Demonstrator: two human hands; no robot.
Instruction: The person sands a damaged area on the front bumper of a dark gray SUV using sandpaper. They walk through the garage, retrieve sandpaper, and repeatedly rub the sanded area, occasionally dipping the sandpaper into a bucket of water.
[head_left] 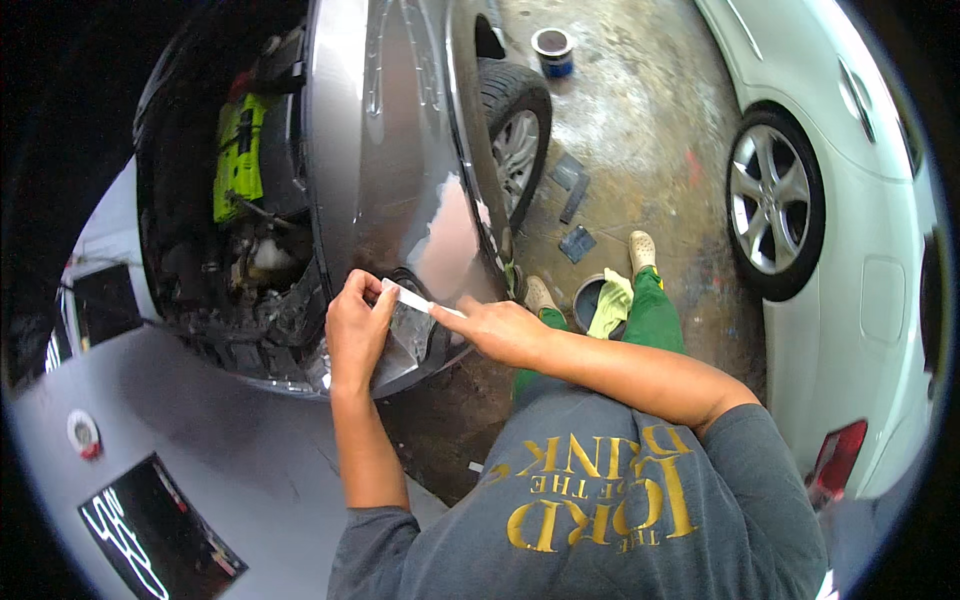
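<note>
- Far left of the grey fender (350, 150): a pale grey panel (210, 410) with a round red-and-white piece (84, 434) on it.
- Directly left of the fender: an uncovered engine bay (275, 270) with a bright yellow-green object (238, 160) lying over its upper part.
- At the fender's near end: the left hand (360, 320), its grip pinching one end of the white tape strip (408, 298) between thumb and forefinger.
- In front of the fender's near end: the strip itself, stretched between both hands above the headlight (408, 335).
- On the fender's right part: a pale pink filler patch (448, 240), irregular in outline, just beyond the strip.
- At the fender's near right corner: the right hand (500, 332), its grip grasping the strip's other end, forefinger laid along it.
- Right of the fender: a front wheel (517, 150), then a blue-and-white can (553, 52) standing on the floor, with dark rectangular sheets (577, 243) lying nearer.
- Right of the fender's near end: cream clogs (641, 252) on either side of a dark bucket (587, 297), a yellow-green cloth (612, 305) draped over its rim.
- Far right of the fender: a white car (850, 300) with a spoked wheel (768, 190) and a red taillight (840, 455).
</note>
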